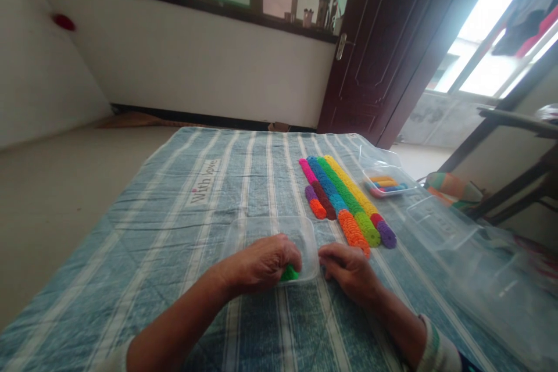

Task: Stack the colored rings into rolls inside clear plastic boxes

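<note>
A clear plastic box (271,225) rests on the striped cloth in front of me. My left hand (265,258) reaches into it, fingers curled down around a bright green piece (289,272) that looks crocheted and is mostly covered by the hand. Just outside the box's right edge is my right hand (346,267), its fingers bent together; whether they touch the rim or pinch something small is hidden. Beyond it lie rows of overlapping crocheted discs: yellow (351,183), green (344,192), blue (322,177), orange (354,232), and a shorter purple and orange row (315,202).
An open clear box (394,189) with colourful rolls stands at the table's right edge. Nearer are another clear container (440,224) and clear plastic (492,285). The striped cloth (174,232) covers the table. A dark door (370,40) stands behind.
</note>
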`<state>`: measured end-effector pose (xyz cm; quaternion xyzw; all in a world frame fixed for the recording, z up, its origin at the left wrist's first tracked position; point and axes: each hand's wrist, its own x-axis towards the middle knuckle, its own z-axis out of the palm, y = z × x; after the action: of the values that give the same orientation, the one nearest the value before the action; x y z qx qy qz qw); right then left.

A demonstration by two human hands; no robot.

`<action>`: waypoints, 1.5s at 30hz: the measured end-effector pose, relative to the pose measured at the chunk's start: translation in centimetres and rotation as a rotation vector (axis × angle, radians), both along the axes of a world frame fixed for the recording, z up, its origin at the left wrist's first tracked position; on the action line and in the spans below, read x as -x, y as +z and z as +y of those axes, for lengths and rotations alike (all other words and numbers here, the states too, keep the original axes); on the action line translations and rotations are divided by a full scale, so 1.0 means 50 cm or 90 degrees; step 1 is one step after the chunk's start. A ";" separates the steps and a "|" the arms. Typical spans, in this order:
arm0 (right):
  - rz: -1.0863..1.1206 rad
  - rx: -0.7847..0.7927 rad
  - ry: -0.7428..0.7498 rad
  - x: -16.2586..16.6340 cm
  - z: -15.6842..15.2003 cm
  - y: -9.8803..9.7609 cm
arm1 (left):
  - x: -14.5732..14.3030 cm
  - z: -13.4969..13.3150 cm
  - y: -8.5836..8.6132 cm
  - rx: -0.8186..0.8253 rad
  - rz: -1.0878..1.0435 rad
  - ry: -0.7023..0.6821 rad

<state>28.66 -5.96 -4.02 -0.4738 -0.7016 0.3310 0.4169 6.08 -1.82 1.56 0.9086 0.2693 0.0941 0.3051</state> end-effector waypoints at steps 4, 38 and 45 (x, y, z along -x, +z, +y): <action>-0.012 0.006 0.002 0.000 0.000 0.000 | -0.006 -0.005 0.006 -0.014 0.016 0.008; -0.021 0.004 0.005 -0.004 0.000 -0.002 | -0.007 0.002 0.034 0.019 0.009 0.048; -0.019 0.005 0.007 -0.004 0.002 -0.001 | 0.012 0.012 0.053 0.013 -0.018 0.151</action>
<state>28.85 -5.88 -4.06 -0.4763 -0.7088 0.3292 0.4028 5.48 -1.23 4.20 0.8658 0.3713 0.1395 0.3050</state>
